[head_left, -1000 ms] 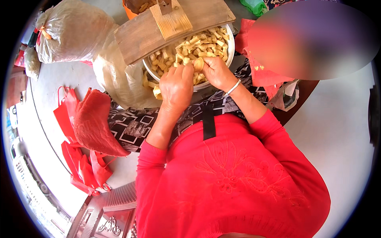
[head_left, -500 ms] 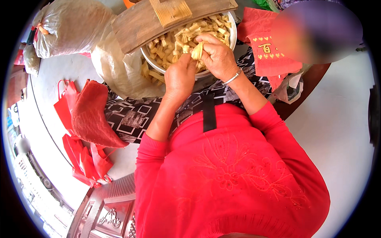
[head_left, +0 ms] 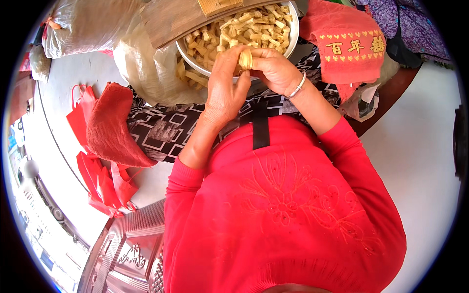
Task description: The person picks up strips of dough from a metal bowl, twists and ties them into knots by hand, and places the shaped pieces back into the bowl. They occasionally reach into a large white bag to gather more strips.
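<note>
My left hand (head_left: 224, 88) and my right hand (head_left: 276, 71) meet at the near side of a white-rimmed round metal basin (head_left: 293, 29). Fingers of both are closed on a folded, flat yellow strip (head_left: 245, 58). Behind them the basin holds a heap of short yellow knotted pieces (head_left: 234, 27), with a wooden board (head_left: 163, 24) lying across its far left part. More loose yellow strips (head_left: 190, 78) lie left of the basin on translucent plastic sacking (head_left: 141, 78). Black-and-white patterned cloth (head_left: 166, 132) spreads beneath my forearms.
Bulging plastic sack (head_left: 83, 27) at upper left. Red bags (head_left: 102, 185) and a red towel (head_left: 110, 112) at left. Red cloth with gold embroidery (head_left: 349, 68) at right, beside a person's purple patterned clothing (head_left: 415, 29). An ornamented metal panel (head_left: 132, 249) at lower left.
Both hands have moved up in the picture. The left fingers shifted from lying over the pieces to pinching the strip beside the right. The surroundings shifted upward, showing more of the red cloth.
</note>
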Demonstrator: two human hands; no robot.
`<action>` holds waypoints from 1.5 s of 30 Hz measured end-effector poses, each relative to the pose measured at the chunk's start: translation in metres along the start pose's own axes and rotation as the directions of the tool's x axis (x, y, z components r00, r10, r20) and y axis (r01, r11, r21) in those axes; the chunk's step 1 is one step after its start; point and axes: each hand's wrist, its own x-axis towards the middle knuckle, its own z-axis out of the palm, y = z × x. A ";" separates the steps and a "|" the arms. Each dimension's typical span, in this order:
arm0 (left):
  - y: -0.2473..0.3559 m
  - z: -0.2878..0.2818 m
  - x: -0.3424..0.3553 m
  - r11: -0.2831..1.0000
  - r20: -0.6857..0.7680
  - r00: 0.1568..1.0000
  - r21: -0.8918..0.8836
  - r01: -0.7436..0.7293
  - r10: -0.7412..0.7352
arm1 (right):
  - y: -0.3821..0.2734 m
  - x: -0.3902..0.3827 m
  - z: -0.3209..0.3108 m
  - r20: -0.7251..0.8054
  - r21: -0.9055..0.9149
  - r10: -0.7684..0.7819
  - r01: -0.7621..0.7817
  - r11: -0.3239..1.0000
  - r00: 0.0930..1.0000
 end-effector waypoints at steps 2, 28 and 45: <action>0.017 -0.004 0.006 0.995 0.003 0.995 0.030 0.099 -0.099 | 0.004 0.005 0.002 -0.027 -0.374 -0.264 0.236 0.897 0.964; -0.004 -0.027 -0.006 0.950 -0.110 0.993 0.312 0.001 0.035 | -0.060 0.009 0.000 0.110 -0.732 -0.530 0.429 0.529 0.841; -0.026 -0.057 0.073 0.800 0.264 0.900 -0.417 0.431 -0.347 | -0.108 0.042 0.005 0.045 -0.735 -0.162 0.143 0.663 0.986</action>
